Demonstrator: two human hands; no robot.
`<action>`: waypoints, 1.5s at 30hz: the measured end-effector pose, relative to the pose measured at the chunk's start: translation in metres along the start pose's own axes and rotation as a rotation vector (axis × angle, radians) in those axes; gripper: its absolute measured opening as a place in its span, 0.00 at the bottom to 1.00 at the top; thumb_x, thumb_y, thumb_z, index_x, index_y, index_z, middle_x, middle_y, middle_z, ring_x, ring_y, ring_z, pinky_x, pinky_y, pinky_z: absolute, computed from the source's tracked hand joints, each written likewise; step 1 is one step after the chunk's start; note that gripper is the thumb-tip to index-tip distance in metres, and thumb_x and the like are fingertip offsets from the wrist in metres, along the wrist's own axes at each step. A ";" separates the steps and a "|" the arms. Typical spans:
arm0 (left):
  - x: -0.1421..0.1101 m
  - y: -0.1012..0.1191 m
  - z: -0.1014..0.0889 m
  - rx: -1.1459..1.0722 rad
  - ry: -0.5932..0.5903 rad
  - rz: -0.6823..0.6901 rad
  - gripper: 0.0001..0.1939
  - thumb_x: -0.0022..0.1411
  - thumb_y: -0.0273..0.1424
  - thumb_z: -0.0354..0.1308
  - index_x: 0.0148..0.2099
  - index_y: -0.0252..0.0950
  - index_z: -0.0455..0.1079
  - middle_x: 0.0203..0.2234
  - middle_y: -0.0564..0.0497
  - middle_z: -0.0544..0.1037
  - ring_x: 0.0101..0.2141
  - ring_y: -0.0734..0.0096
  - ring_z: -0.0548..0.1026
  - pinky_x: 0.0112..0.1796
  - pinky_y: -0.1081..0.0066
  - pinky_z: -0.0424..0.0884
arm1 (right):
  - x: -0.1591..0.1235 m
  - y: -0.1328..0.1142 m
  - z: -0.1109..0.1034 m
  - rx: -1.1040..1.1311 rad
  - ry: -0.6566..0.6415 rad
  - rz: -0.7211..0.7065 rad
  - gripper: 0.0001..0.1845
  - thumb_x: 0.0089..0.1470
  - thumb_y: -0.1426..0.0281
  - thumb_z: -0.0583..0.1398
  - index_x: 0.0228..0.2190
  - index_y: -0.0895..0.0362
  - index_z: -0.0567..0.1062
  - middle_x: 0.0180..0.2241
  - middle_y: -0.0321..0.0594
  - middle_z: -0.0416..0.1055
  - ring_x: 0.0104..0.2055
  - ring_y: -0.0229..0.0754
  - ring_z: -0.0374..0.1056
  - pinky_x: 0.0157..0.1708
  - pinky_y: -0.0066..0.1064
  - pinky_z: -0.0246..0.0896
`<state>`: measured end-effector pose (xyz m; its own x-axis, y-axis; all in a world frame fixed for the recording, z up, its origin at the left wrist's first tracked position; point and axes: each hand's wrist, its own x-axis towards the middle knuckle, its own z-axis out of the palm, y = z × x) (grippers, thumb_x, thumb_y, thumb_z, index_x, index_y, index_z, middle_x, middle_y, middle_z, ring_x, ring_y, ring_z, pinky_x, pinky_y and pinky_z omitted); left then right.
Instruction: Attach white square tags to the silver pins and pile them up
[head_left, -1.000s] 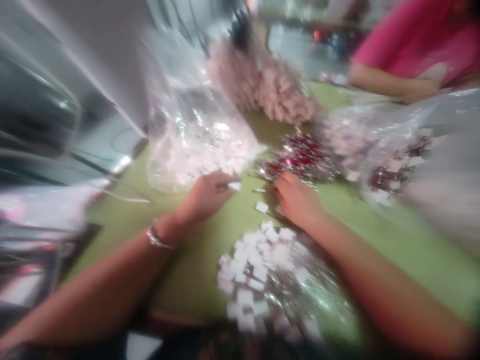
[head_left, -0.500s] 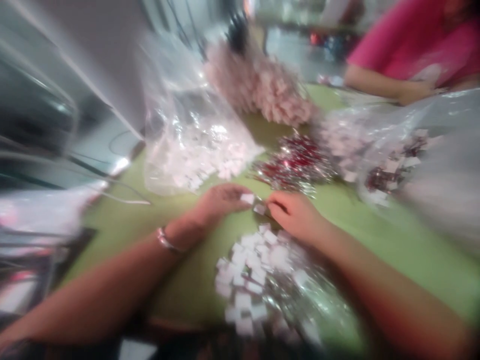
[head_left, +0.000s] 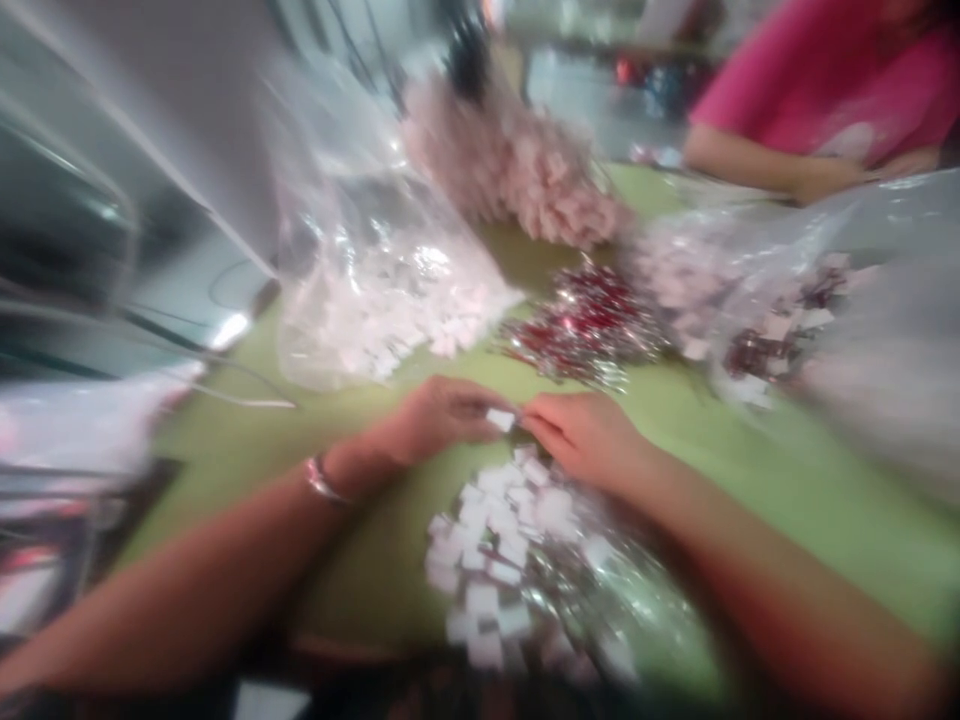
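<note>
My left hand (head_left: 442,415) pinches a small white tag (head_left: 501,419) between thumb and fingers. Against that tag my right hand (head_left: 589,435) brings its closed fingertips; whatever they grip is too small and blurred to name. Just beyond my hands lies a heap of shiny red and silver thin pieces (head_left: 592,315). Below them, close to my body, several white tags with thin metallic stems form a pile (head_left: 480,530), partly spread over clear plastic (head_left: 645,590).
A clear plastic bag of whitish pieces (head_left: 390,290) stands at the left on the green tabletop (head_left: 360,560). Behind is a pink fluffy bundle (head_left: 555,185). Another plastic bag with tagged pieces (head_left: 787,330) lies right. A person in a pink top (head_left: 810,90) sits across.
My right hand has drawn back from the red and silver heap toward my left hand. The left hand has moved right with the white tag, and the fingertips now meet.
</note>
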<state>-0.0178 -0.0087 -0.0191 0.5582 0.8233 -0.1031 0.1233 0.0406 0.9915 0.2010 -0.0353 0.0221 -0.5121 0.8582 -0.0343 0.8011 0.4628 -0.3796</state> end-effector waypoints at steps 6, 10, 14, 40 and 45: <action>0.001 0.000 0.009 0.100 0.047 0.079 0.16 0.51 0.34 0.68 0.43 0.38 0.78 0.32 0.50 0.82 0.31 0.70 0.79 0.33 0.73 0.76 | 0.000 -0.003 0.006 -0.088 -0.002 0.079 0.15 0.61 0.65 0.52 0.31 0.57 0.75 0.24 0.39 0.72 0.23 0.37 0.59 0.25 0.29 0.41; 0.002 0.015 0.001 0.298 -0.002 0.240 0.17 0.53 0.36 0.66 0.46 0.37 0.77 0.38 0.48 0.81 0.35 0.68 0.77 0.37 0.71 0.74 | -0.002 -0.002 -0.006 0.096 -0.019 0.036 0.14 0.60 0.66 0.53 0.29 0.57 0.75 0.25 0.37 0.72 0.25 0.36 0.62 0.26 0.28 0.46; 0.007 0.014 -0.025 0.738 0.464 0.278 0.13 0.59 0.36 0.59 0.43 0.35 0.76 0.38 0.45 0.78 0.37 0.65 0.74 0.40 0.65 0.71 | -0.002 0.006 -0.018 0.301 -0.212 -0.029 0.13 0.57 0.66 0.55 0.24 0.56 0.75 0.24 0.34 0.72 0.25 0.35 0.63 0.26 0.27 0.50; 0.011 -0.004 -0.027 1.021 0.430 0.269 0.11 0.61 0.29 0.53 0.40 0.36 0.77 0.37 0.45 0.72 0.40 0.61 0.71 0.43 0.63 0.69 | 0.019 0.031 0.000 -0.318 0.159 0.089 0.09 0.59 0.67 0.55 0.37 0.55 0.75 0.39 0.41 0.70 0.37 0.41 0.64 0.27 0.31 0.49; 0.011 -0.005 -0.028 1.078 0.458 0.168 0.12 0.60 0.30 0.55 0.43 0.34 0.76 0.36 0.43 0.75 0.40 0.57 0.72 0.45 0.60 0.68 | 0.024 0.029 0.013 -0.343 0.196 0.061 0.13 0.62 0.71 0.51 0.33 0.56 0.76 0.37 0.43 0.71 0.39 0.42 0.64 0.28 0.32 0.48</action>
<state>-0.0353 0.0159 -0.0230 0.3145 0.9078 0.2774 0.8272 -0.4054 0.3891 0.2079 -0.0047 -0.0014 -0.4180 0.8972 0.1424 0.9023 0.4283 -0.0502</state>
